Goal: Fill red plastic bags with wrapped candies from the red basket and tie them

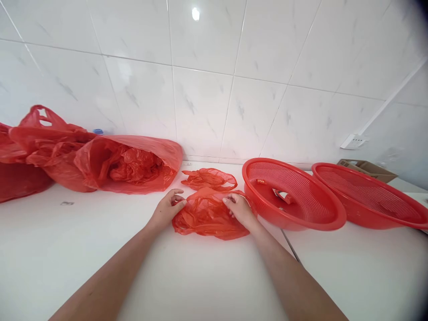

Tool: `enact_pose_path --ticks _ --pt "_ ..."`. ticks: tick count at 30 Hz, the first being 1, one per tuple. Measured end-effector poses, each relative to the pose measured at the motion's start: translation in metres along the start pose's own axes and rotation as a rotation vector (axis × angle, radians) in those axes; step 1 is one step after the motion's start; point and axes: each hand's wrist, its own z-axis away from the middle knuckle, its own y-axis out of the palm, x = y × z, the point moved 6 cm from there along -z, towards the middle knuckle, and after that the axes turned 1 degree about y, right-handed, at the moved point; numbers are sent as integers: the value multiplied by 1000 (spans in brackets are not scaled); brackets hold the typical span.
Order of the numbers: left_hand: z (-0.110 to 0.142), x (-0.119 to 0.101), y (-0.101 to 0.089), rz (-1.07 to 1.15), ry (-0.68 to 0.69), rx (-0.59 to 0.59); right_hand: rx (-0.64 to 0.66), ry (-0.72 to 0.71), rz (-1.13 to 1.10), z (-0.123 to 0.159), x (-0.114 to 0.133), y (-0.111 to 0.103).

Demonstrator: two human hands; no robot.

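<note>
A thin red plastic bag (210,216) lies crumpled and partly spread on the white table in front of me. At its upper left edge, my left hand (167,208) has curled fingers, with thumb and fingertips on the film. My right hand (240,208) pinches the upper right part of the same bag between thumb and fingers; some of its fingertips are hidden. Just behind, towards the wall, rests another crumpled red plastic bag (209,179) with a looped handle.
To the left, a large red bag (160,145) lies on its side, stuffed with crumpled red bags (135,165); more full red bags (63,156) sit beyond it. Two red perforated baskets (294,218) (368,214) stand right. Behind them are a cardboard box (368,169) and a wall socket (354,141).
</note>
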Motion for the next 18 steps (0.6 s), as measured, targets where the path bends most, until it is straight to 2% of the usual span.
enact_pose_path --ticks 2,4,8,11,14,18 --pt "-1 5 4 159 -46 5 -57 -168 76 8 15 -1" --pt "-1 6 8 259 -71 12 -26 -281 161 16 26 6" --pt "1 6 11 336 -124 -1 102 -352 379 27 34 24" --pt "1 7 9 394 -147 -14 58 -406 439 36 48 22" --pt "0 9 6 423 -154 -22 -97 -491 392 52 73 1" --pt "-1 12 5 466 -146 -36 -413 -518 386 76 91 -56"
